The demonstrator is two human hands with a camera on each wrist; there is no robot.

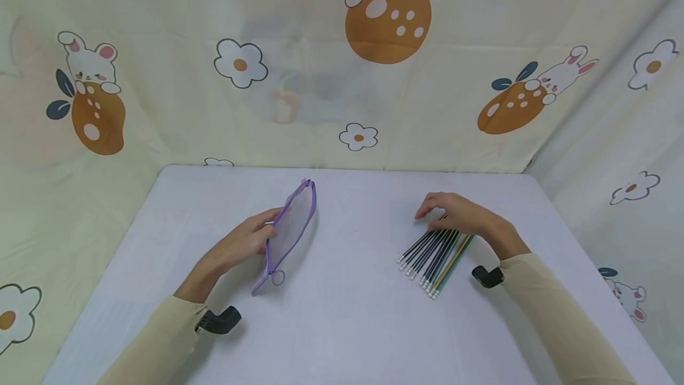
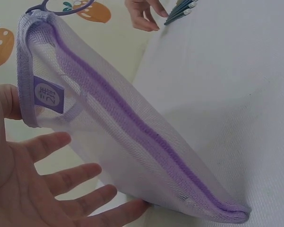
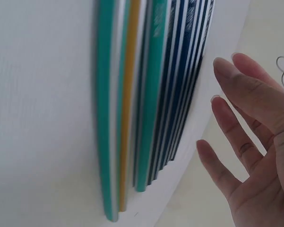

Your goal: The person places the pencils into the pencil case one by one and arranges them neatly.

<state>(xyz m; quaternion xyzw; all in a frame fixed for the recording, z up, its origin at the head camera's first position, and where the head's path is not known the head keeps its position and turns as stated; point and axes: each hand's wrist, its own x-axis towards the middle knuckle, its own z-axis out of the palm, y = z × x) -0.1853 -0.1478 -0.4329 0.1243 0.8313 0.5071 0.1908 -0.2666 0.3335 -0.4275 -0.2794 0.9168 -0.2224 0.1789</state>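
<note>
My left hand (image 1: 243, 245) holds a translucent mesh zip pouch (image 1: 291, 224) with purple trim, tilted up on its edge over the left half of the table. Its purple rim forms a long oval in the head view. In the left wrist view the thumb is at the pouch's labelled end, and the other fingers (image 2: 80, 177) spread along its side. Over the upper ends of a fanned row of pencils (image 1: 435, 257) hovers my right hand (image 1: 462, 212). In the right wrist view its fingers (image 3: 229, 120) are apart from the dark, green and yellow pencils (image 3: 153, 94).
A white table (image 1: 352, 314) lies under both hands. Behind it hangs a cream curtain (image 1: 299, 106) printed with rabbits, fruit and flowers, which continues along the right side. A small ring (image 1: 278, 278) hangs from the pouch's near end. Each wrist carries a black camera (image 1: 220, 320).
</note>
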